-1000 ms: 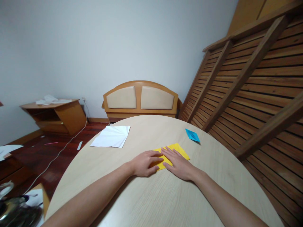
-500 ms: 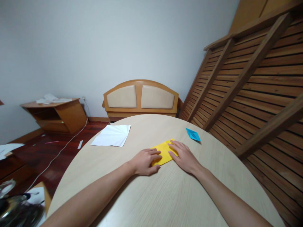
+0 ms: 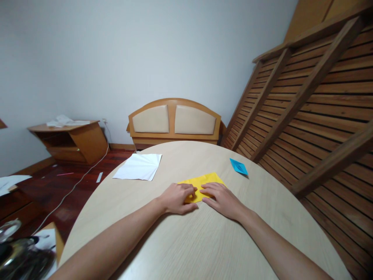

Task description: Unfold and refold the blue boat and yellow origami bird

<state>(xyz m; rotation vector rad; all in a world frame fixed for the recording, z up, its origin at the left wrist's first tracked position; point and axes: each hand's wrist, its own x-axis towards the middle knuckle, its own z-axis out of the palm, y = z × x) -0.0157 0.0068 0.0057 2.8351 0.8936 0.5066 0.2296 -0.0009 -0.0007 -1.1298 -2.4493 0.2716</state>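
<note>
Paper (image 3: 203, 179), yellow, partly beneath left hand (image 3: 178, 198) and right hand (image 3: 223, 199), hands half-curled, grip unclear

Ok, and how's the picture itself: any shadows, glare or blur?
Head view: soft shadow beneath the left arm, pale sheen on the table at the picture's bottom, a small shadow by the blue paper; head view again: no strong glare on the yellow paper, smeared-looking clutter at lower left.

"What's hidden?"
"Parts of the yellow paper (image 3: 201, 180), under the left hand (image 3: 178, 198) and right hand (image 3: 223, 199)."
"Cut off?"
"The slatted frame (image 3: 313, 97) at right; the dark object (image 3: 27, 254), near left, blurred too."
</note>
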